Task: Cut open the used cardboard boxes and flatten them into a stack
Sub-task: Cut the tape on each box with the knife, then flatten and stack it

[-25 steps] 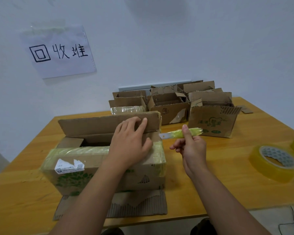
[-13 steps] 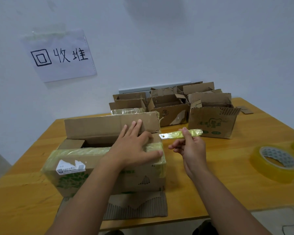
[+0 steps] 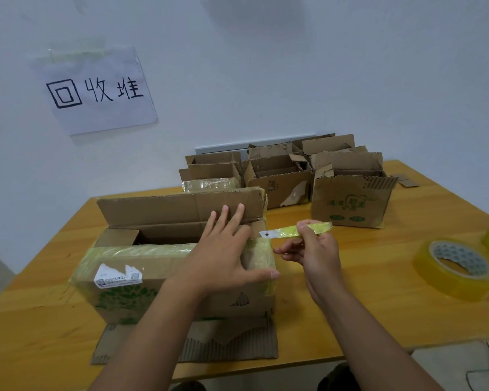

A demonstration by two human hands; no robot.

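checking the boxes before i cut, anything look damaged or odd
The white shipping label on the front box is half torn away along its top edge. The middle box behind has a torn patch on its face.

One large tape-wrapped brown cardboard box (image 3: pixel 164 280) stands open on one flat sheet of corrugated cardboard (image 3: pixel 226 345) on the single yellow wooden tabletop (image 3: pixel 378 306). At least five smaller open brown cardboard boxes (image 3: pixel 350 198) cluster by the wall; the exact number is hard to tell. Two rolls of clear yellowish packing tape (image 3: pixel 458 269), one yellow-handled utility knife (image 3: pixel 294 231), one handwritten white paper sign (image 3: pixel 96 88) and two hands complete the count.
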